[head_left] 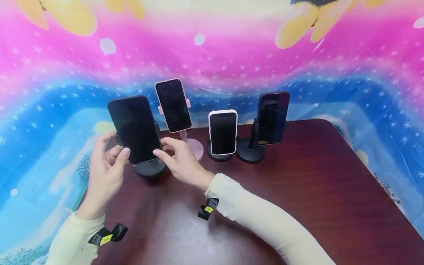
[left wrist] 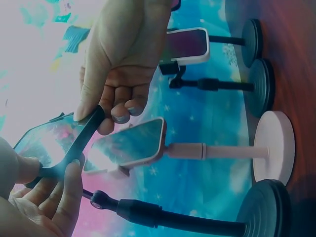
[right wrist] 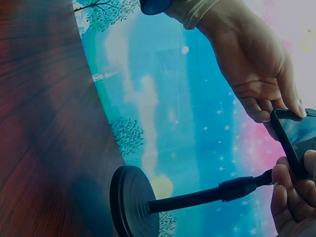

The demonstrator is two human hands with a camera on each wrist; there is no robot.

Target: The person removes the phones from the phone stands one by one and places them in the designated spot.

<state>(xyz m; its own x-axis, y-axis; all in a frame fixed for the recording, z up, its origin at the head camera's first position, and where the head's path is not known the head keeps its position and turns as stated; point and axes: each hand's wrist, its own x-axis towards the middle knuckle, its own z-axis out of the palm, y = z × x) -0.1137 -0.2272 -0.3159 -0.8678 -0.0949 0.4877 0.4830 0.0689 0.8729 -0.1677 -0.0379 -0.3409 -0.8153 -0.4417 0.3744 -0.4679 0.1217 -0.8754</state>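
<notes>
Black phone (head_left: 135, 129), long axis 11-to-5, lies 1 o'clock from left hand (head_left: 107, 167), 10 o'clock from right hand (head_left: 182, 160); both pinch its lower sides, neither nearer.

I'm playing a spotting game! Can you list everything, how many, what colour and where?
Big phone: 1, black, leftmost
Pink-cased phone: 1, pink, second
White-cased phone: 1, white, third
Far-right phone: 1, black, fourth
Dark stands: 3, black, holding phones one, three and four
Pink stand: 1, pink, holding phone two
Table: 1, reddish brown, beneath the stands
Backdrop: 1, mostly pink and blue, behind
Wrist gadgets: 2, black and yellow, both wrists
Sleeves: 2, cream, both arms
Left grip: 1, bare, at big phone's lower left
Right grip: 1, bare, at big phone's lower right
</notes>
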